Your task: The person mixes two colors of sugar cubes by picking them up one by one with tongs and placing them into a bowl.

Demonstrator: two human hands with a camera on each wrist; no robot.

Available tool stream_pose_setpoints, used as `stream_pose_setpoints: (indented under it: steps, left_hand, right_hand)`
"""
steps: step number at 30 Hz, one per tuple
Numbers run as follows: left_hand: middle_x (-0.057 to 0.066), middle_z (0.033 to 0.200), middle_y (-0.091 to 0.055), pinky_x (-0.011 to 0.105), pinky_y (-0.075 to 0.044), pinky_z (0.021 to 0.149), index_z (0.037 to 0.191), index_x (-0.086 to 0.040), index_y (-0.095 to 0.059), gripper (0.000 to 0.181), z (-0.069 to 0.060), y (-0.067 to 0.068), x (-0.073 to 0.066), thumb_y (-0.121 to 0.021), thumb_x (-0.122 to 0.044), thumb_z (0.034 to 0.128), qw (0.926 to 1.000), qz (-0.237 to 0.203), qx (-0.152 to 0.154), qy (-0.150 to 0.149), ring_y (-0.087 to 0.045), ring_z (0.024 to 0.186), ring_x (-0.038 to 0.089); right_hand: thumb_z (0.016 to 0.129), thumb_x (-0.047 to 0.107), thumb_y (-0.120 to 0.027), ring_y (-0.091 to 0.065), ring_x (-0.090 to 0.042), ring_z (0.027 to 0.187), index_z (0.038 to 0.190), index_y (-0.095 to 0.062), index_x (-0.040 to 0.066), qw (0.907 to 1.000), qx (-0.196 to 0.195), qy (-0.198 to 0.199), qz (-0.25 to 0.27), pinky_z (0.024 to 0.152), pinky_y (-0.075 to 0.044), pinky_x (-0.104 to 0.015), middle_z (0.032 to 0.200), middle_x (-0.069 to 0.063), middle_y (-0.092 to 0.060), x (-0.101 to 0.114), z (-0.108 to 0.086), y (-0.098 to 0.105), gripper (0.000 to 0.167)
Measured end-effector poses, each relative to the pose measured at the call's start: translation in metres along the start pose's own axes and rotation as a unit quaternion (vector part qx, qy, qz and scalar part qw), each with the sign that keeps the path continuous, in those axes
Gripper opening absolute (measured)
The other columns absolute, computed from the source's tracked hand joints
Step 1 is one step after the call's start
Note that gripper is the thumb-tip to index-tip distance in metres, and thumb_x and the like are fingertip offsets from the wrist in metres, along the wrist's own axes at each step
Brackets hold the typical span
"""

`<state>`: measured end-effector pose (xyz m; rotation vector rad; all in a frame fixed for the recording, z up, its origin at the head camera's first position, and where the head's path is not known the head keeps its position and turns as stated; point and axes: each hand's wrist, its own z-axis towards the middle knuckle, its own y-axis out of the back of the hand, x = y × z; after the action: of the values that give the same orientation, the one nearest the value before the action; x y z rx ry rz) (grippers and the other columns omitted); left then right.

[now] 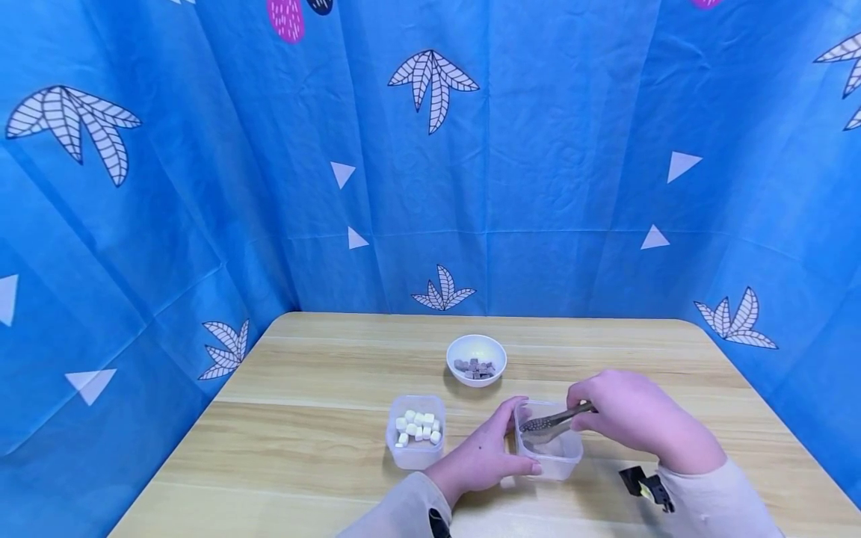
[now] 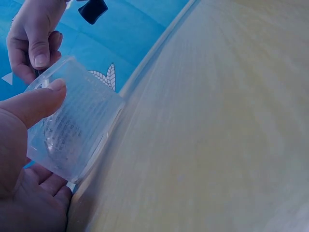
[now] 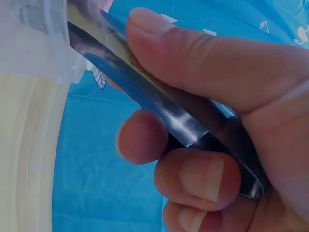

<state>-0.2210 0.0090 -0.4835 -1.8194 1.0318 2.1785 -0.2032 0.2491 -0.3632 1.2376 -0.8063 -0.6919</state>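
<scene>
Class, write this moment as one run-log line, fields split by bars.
left hand: holds clear tub | right hand: grips metal tongs, ends inside clear tub | second tub: white cubes | white bowl: purplish cubes

The right hand [image 1: 628,415] hides part of the metal tongs [image 1: 553,422] in the head view; the left wrist view crops the left hand [image 2: 13,157], the right wrist view the plastic container [image 3: 41,55].

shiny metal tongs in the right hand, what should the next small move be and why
Probably lift the shiny metal tongs straight up past the rim of the square clear plastic box: their tips are down inside it, the left hand holds it, and I can make out no other contents there.
</scene>
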Motion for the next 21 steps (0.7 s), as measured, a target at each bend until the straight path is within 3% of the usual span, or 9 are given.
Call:
stream_pose_setpoints:
  steps: [10, 14, 18, 21]
  left_hand:
    - [-0.012, 0.145, -0.051, 0.049, -0.024, 0.118, 0.155, -0.027, -0.030, 0.095, 0.000, 0.000, 0.000, -0.086, -0.031, 0.0793, 0.9999, 0.004, -0.001, -0.010, -0.043, 0.136, 0.010]
    - [-0.012, 0.146, -0.050, 0.051, -0.024, 0.118, 0.155, -0.032, -0.030, 0.094, 0.000, 0.000, 0.000, -0.086, -0.033, 0.0787, 1.0000, 0.001, 0.000, -0.003, -0.043, 0.137, 0.010]
    - [-0.013, 0.146, -0.049, 0.051, -0.025, 0.118, 0.152, -0.039, -0.030, 0.093, 0.000, 0.000, -0.001, -0.086, -0.036, 0.0781, 0.9999, -0.004, -0.001, 0.009, -0.043, 0.137, 0.011]
    - [-0.013, 0.147, -0.049, 0.049, -0.026, 0.118, 0.152, -0.037, -0.032, 0.091, 0.000, 0.000, -0.001, -0.086, -0.035, 0.0787, 0.9999, -0.004, 0.000, 0.012, -0.043, 0.136, 0.011]
  right_hand:
    - [0.088, 0.032, -0.077, -0.051, 0.004, 0.067, 0.090, -0.073, 0.030, 0.9997, -0.022, 0.006, 0.010, 0.061, -0.049, -0.031, 0.081, 0.025, -0.062, -0.005, -0.008, 0.017, 0.005]
    - [0.090, 0.033, -0.076, -0.052, 0.003, 0.067, 0.093, -0.073, 0.030, 0.9992, -0.039, 0.004, 0.009, 0.062, -0.050, -0.032, 0.082, 0.024, -0.064, -0.007, -0.012, 0.024, 0.004]
    - [0.090, 0.032, -0.077, -0.061, -0.002, 0.071, 0.096, -0.074, 0.028, 0.9956, -0.094, 0.005, -0.004, 0.066, -0.055, -0.037, 0.086, 0.020, -0.068, -0.008, -0.012, 0.026, 0.008]
    - [0.088, 0.029, -0.079, -0.065, -0.004, 0.074, 0.098, -0.075, 0.026, 0.9887, -0.149, 0.013, -0.014, 0.068, -0.056, -0.039, 0.088, 0.018, -0.070, -0.008, -0.010, 0.023, 0.011]
